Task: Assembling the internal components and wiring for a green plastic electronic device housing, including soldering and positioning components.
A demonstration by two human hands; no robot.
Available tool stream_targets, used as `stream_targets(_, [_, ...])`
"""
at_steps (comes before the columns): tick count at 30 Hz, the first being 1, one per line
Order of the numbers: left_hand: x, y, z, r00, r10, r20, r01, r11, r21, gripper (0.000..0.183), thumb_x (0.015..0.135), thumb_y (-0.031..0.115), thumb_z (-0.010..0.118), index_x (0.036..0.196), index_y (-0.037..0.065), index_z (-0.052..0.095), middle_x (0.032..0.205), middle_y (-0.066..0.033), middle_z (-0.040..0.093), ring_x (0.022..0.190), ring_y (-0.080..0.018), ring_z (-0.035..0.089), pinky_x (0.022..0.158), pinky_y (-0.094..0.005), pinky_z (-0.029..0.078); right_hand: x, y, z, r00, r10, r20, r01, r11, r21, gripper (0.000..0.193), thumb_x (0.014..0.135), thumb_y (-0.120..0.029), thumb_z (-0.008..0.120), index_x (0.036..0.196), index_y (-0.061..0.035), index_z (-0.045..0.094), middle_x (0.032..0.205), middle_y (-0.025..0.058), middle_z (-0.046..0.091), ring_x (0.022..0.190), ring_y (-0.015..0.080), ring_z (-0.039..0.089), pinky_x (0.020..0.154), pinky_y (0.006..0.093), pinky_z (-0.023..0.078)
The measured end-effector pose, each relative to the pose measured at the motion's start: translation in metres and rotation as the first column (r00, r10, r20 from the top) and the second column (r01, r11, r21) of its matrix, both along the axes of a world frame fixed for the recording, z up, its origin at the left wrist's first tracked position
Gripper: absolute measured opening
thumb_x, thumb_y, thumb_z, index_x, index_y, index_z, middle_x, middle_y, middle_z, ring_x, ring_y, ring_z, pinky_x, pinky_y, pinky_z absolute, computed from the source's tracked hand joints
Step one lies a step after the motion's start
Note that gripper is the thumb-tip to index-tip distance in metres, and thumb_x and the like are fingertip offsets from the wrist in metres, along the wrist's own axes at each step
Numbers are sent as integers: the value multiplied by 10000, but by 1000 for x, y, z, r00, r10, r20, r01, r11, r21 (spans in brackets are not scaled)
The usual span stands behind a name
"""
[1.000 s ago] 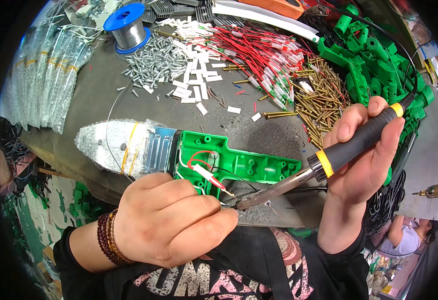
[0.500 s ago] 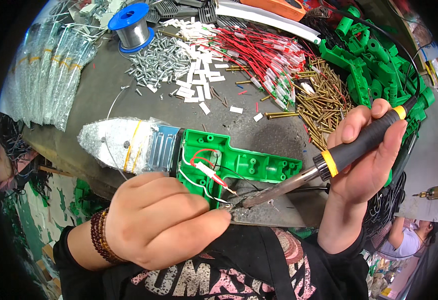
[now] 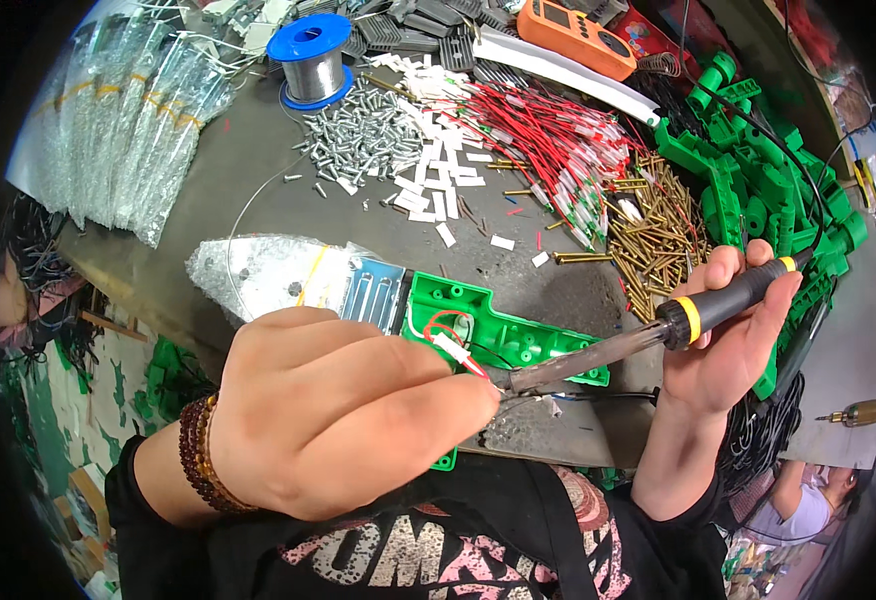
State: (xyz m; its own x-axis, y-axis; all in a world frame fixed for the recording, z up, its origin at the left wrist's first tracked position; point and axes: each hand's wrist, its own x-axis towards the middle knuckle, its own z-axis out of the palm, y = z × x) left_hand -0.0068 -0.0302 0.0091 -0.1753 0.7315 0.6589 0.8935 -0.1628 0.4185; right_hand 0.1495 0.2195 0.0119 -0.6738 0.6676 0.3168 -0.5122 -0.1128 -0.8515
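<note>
Grey worktop (image 3: 378, 230), seen from above and bowed by the lens, bears an electrical assembly at its near edge; nearest, the left hand (image 3: 348, 410) lies curled over the assembly, its fingers pressed together and apparently pinching a wire end beside the iron's tip (most of this grip is hidden); the right hand (image 3: 713, 360) has its fingers closed round the handle of a soldering iron (image 3: 673, 325). Compared with half a second ago, the left hand has shifted rightward over the green housing (image 3: 503, 328), covering more of it; the red lead (image 3: 473, 366), whose bare end then stood clear, now runs to the fingertips and the hot tip; this suggests that the conductors are being brought together for joining, though the joint itself cannot be seen.

Just beyond, a bubble-wrapped part (image 3: 258, 275) adjoins the housing on the left; a thin strand (image 3: 231, 250) arcs over it. Farther back lie silver screws (image 3: 363, 135), white sleeves (image 3: 438, 180), brass screws (image 3: 648, 255) and red wires (image 3: 548, 140); farthest, a blue-flanged spool (image 3: 311, 75) and an orange meter (image 3: 583, 40).
</note>
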Motion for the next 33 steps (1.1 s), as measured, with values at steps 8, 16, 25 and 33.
stream_targets(8, [-5, 6, 2, 998, 61, -30, -59, 995, 75, 416, 646, -29, 789, 1007, 117, 643, 750, -5, 668, 538, -185, 555, 527, -322, 397, 1, 4, -1, 989, -145, 5, 145, 989, -41, 402, 1054, -522, 414, 1142, -145, 526, 893, 80, 593, 509, 87, 430, 438, 197, 359])
stream_targets(16, [-10, 18, 1, 999, 37, -3, -37, 993, 115, 404, 651, -62, 770, 1004, 74, 630, 773, -49, 686, 586, -209, 615, 538, -333, 432, 1, 6, 1, 986, -165, -33, 163, 986, -46, 403, 1044, -528, 440, 1138, -147, 532, 916, 84, 590, 527, 81, 439, 451, 189, 365])
stream_targets(25, [-13, 17, 1, 1000, 18, -9, -17, 995, 103, 429, 667, -68, 770, 1046, 58, 614, 807, -65, 696, 599, -217, 627, 543, -330, 441, 2, 8, 1, 983, -182, -34, 182, 983, 1, 409, 1040, -534, 445, 1143, -150, 541, 919, 79, 604, 495, 80, 430, 453, 194, 375])
stream_targets(33, [-13, 21, -1, 998, 54, -16, -52, 993, 105, 404, 673, -69, 771, 1030, 64, 636, 803, -63, 691, 607, -217, 625, 537, -336, 434, 3, 9, -1, 976, -214, -31, 215, 976, 33, 418, 1043, -538, 433, 1152, -151, 548, 932, 78, 605, 528, 70, 437, 454, 192, 363])
